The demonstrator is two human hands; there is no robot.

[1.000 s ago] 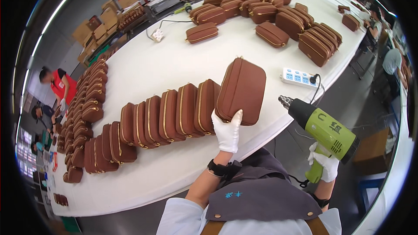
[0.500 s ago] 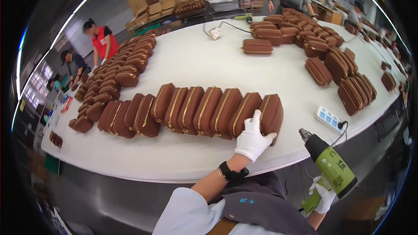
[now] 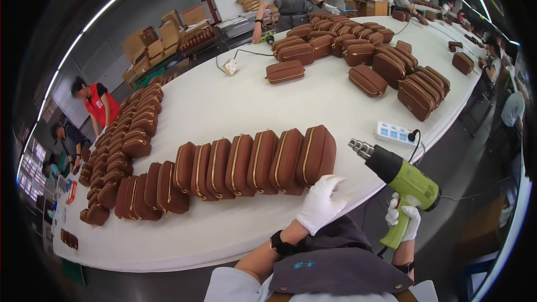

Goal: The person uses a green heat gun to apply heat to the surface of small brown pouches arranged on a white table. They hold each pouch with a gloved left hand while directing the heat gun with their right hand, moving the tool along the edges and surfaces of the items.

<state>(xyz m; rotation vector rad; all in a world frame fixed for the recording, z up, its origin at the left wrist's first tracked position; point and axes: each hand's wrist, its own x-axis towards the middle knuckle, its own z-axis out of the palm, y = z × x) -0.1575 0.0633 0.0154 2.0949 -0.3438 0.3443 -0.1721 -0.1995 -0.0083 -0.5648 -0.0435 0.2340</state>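
Since half a second ago, the white-gloved left hand [image 3: 321, 206] has drawn back from the face of the end bag [image 3: 318, 155] and sits lower, while the whole view has swung so that the row lies further left. That brown bag stands upright at the right end of a slanting row of zipped bags [image 3: 239, 165], lower centre of the frame, on the white table [image 3: 212, 98]. Left fingers are loosely curled, holding nothing, just by the bag's lower right corner; whether they touch it I cannot tell. At lower right, the gloved right hand [image 3: 413, 221] is wrapped around the handle of a green and black heat gun [image 3: 414, 185], nozzle towards the upper left. Above that tool lies a white power strip [image 3: 395, 133]. More bags [image 3: 358, 53] crowd the upper right, and a masked co-worker [image 3: 292, 5] stands at top centre.
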